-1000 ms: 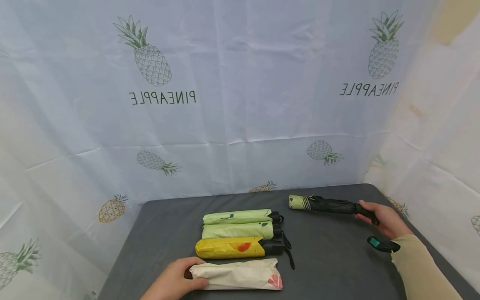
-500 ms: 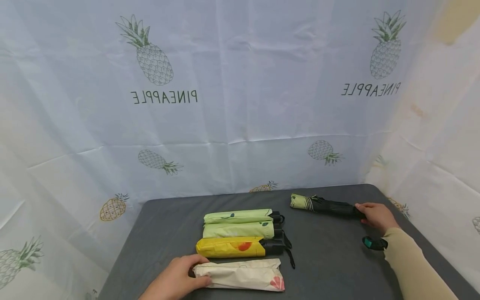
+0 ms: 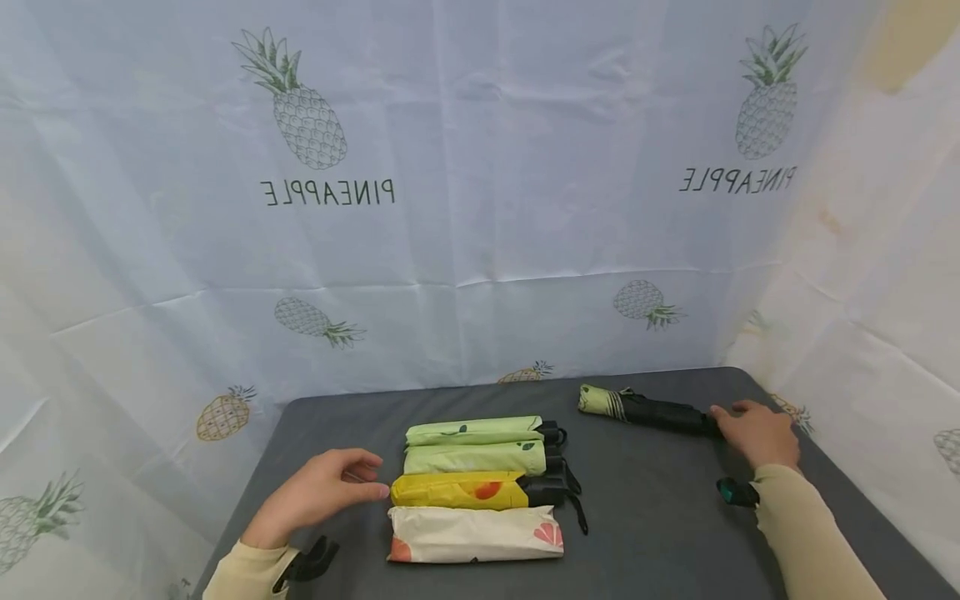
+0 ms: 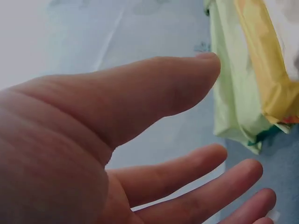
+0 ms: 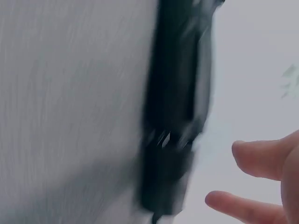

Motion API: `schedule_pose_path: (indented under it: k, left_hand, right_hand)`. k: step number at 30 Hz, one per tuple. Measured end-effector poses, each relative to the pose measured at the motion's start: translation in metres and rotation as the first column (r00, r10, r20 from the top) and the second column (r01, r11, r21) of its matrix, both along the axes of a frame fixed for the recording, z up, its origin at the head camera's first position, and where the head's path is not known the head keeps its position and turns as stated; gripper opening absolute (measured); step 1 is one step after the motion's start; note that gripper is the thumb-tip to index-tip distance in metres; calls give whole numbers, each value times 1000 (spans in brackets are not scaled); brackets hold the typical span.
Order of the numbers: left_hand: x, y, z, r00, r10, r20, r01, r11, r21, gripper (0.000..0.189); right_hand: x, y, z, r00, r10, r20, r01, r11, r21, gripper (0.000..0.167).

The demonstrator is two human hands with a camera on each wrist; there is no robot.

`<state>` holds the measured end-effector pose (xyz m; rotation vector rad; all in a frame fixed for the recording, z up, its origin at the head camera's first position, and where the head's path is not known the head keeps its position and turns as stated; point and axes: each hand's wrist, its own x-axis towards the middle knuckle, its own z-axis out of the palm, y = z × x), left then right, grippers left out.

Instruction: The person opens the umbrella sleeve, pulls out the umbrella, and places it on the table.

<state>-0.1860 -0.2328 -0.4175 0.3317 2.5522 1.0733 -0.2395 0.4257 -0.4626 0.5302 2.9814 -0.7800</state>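
Several folded umbrellas lie on the dark table in the head view. Stacked front to back are a cream one (image 3: pixel 472 537), a yellow one (image 3: pixel 442 490), and two light green ones (image 3: pixel 480 458). My left hand (image 3: pixel 318 493) hovers at their left ends, thumb tip right by the yellow umbrella and fingers spread. The left wrist view shows that hand with nothing in it. At the back right lies a black umbrella with a green end (image 3: pixel 663 413). My right hand (image 3: pixel 761 435) is beside its handle; in the right wrist view, thumb and finger stand apart from the umbrella (image 5: pixel 173 84).
The table (image 3: pixel 645 517) is dark grey with rounded back corners. A pale curtain (image 3: pixel 480 208) printed with pineapples hangs behind it and along both sides. Black straps (image 3: pixel 577 508) trail from the umbrella handles.
My left hand has let go of the cream umbrella and drawn back up and left. That umbrella now lies against the yellow one. My right hand has released the black umbrella's handle.
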Motion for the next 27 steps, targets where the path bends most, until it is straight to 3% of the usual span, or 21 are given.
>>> schedule_pose_path:
  k: [2, 4, 7, 9, 13, 16, 23, 27]
  left_hand:
    - [-8, 0, -7, 1000, 5, 11, -5, 1000, 7, 57]
    - [-14, 1, -16, 1000, 4, 28, -5, 1000, 20, 56]
    - [-20, 5, -27, 999, -16, 51, 13, 999, 48, 51]
    - [-24, 8, -33, 998, -21, 65, 17, 998, 56, 49]
    - [-27, 16, -43, 996, -7, 92, 2, 998, 62, 52]
    - [-28, 19, -48, 994, 8, 110, -16, 997, 73, 54]
    - [-26, 23, -47, 996, 15, 92, -19, 999, 44, 52]
    - [-24, 25, -46, 994, 55, 93, -56, 998, 12, 51]
  right_hand:
    - [3, -19, 3, 997, -25, -67, 26, 1000, 10, 80]
    - [7, -44, 5, 986, 3, -165, 0, 1000, 17, 70]
    - [15, -90, 12, 953, 122, -277, -123, 992, 13, 52]
    - [20, -122, 15, 929, 219, -299, -236, 971, -23, 42]
    - [30, -175, 15, 895, 380, -231, -416, 901, -127, 29]
    - [34, -200, 10, 869, 464, -170, -490, 853, -179, 24]
    - [37, -216, -6, 838, 537, -97, -545, 813, -206, 24]
    - [36, -218, -10, 816, 573, -73, -572, 786, -234, 24]
